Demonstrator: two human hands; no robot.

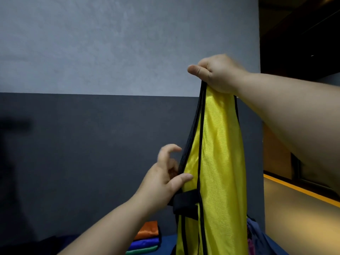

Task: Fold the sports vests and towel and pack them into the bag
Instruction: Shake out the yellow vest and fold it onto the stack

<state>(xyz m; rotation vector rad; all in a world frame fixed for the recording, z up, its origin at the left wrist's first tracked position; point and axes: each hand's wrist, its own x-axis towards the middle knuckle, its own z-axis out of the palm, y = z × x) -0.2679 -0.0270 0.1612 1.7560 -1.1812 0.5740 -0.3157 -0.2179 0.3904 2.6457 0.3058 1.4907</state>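
Up high, the right hand (219,74) has its grip closed on the top of a yellow sports vest (219,162) with black trim, which hangs straight down in front of a grey wall (110,52). Lower down, the left hand (163,179) touches the vest's black edge with its thumb, fingers spread and holding nothing. Below lies a stack of folded orange, blue and green cloths (145,238), well beneath both hands.

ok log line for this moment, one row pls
right hand: grips yellow vest top, held up | left hand: open at black trim | folded stack: orange, blue, green below
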